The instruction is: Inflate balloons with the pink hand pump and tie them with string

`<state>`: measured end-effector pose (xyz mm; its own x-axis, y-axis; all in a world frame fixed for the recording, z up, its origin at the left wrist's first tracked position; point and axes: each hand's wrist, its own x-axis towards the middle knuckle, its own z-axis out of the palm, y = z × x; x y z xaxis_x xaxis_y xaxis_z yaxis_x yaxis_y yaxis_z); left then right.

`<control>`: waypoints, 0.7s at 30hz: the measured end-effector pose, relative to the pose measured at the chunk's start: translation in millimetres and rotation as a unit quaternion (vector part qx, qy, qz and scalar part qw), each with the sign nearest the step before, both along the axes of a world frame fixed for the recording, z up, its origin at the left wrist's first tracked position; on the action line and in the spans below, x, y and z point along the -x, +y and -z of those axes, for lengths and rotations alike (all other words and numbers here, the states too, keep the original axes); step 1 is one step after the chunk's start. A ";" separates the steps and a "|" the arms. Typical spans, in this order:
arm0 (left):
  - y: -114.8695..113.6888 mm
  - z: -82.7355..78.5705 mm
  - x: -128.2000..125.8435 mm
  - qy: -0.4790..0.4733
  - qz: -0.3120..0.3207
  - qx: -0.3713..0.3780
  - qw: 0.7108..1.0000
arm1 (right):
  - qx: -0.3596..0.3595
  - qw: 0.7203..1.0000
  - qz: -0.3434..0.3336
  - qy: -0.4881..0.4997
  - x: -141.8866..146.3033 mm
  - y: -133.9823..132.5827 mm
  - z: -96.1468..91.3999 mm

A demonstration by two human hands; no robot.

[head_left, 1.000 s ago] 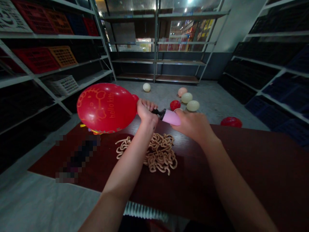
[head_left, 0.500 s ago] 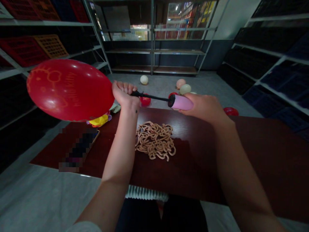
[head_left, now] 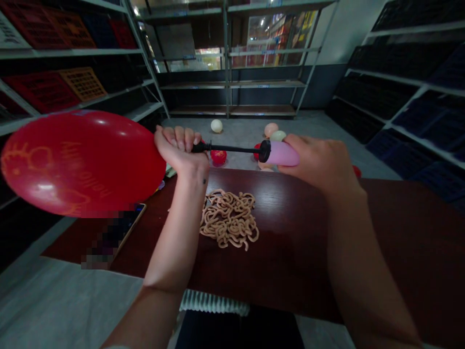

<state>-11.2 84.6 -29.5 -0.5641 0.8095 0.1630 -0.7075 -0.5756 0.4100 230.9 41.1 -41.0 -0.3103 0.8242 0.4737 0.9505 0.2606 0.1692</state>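
Note:
A large red balloon (head_left: 83, 162) with printed pattern and lettering sticks out to the left of my left hand (head_left: 181, 148). That hand is closed around the balloon's neck and the black nozzle end of a hand pump; the join itself is hidden by my fingers. My right hand (head_left: 319, 162) grips the pink barrel of the balloon pump (head_left: 281, 153). A black rod shows between the two hands, held level above the table. Below them, a tangle of brown, worm-like strands (head_left: 230, 220) lies on the dark red-brown table (head_left: 290, 261).
At the table's left lies a phone (head_left: 123, 232), partly blurred out. Beyond the far edge, several balloons rest on the floor, among them a white balloon (head_left: 216, 126) and a red balloon (head_left: 218, 156). Metal shelves (head_left: 261, 85) stand behind, with crates (head_left: 82, 82) on the left racks.
The red balloon has shifted left and down and looks larger. My right hand with the pink barrel has moved slightly right. The camera view has tilted up a little.

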 end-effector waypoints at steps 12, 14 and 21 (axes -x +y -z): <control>-12.2 13.0 -47.7 -0.041 0.147 0.029 0.988 | 0.000 0.997 -0.003 -0.078 49.9 -19.3 1.2; -5.2 17.1 -44.6 -0.061 0.155 0.038 0.985 | 0.009 0.997 -0.009 -0.071 51.1 -14.1 7.3; 14.7 24.4 -25.0 -0.072 0.142 0.072 0.985 | 0.026 0.998 -0.036 -0.033 54.8 6.2 25.8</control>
